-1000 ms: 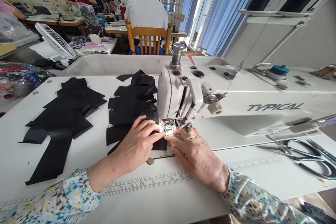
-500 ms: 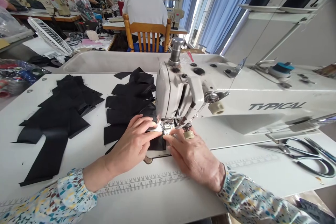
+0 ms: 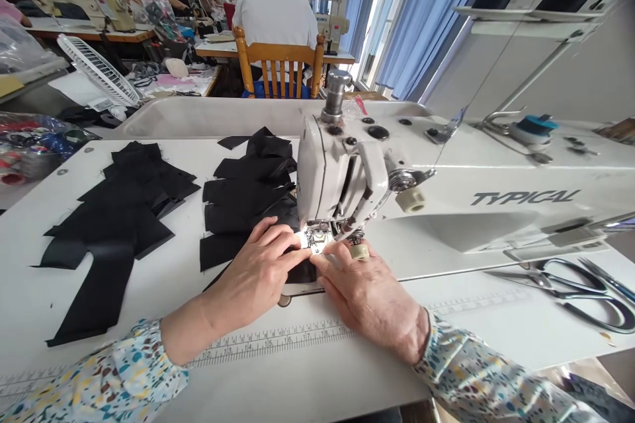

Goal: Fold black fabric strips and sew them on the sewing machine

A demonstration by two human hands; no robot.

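At the lit presser foot (image 3: 319, 238) of a white sewing machine (image 3: 446, 178), both my hands work on a piece of black fabric (image 3: 301, 272). My left hand (image 3: 260, 271) lies over the fabric left of the foot, its thumb and forefinger closed together on it. On the near right side, my right hand (image 3: 370, 287) pinches the fabric's edge close in front of the foot. The needle tip and part of the fabric are hidden by fingers and machine head. Overlapping black fabric strips (image 3: 243, 193) run up behind my left hand.
A heap of black fabric pieces (image 3: 116, 201) lies on the left of the white table. Scissors (image 3: 570, 284) rest at the right, and a printed ruler (image 3: 268, 344) crosses the front. A white fan (image 3: 99, 69) stands back left; a person in white (image 3: 275, 10) sits ahead.
The view has shifted slightly. My left hand's fingers are a little more bent, and less of the black fabric shows between my hands. Both hands stay at the presser foot.
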